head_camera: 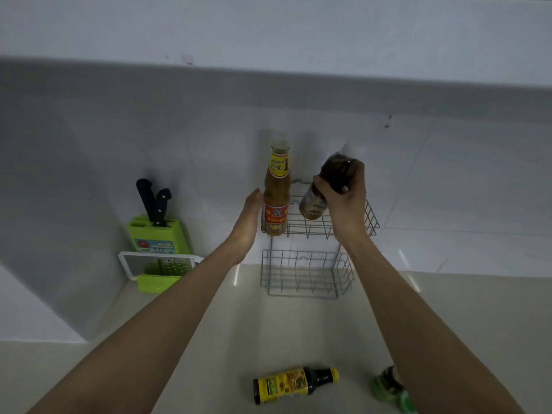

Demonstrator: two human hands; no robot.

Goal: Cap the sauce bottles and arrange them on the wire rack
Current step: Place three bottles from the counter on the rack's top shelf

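Note:
A two-tier wire rack (372,218) hangs on the white wall. A tall bottle of tan sauce (276,192) with a red and yellow label stands upright at the left end of the upper tier. My left hand (249,218) rests flat beside that bottle with fingers straight, holding nothing. My right hand (343,201) grips a dark bottle (321,192) tilted over the upper tier, its base just above the wires. The lower tier (304,273) holds nothing. On the counter near me lie a dark bottle with a yellow label and yellow cap (294,383) and a green bottle (391,386), partly hidden by my right forearm.
A green knife block (158,234) with two black-handled knives stands at the left by the wall. A white and green grater (158,265) lies in front of it. A white cabinet underside (268,34) overhangs the rack.

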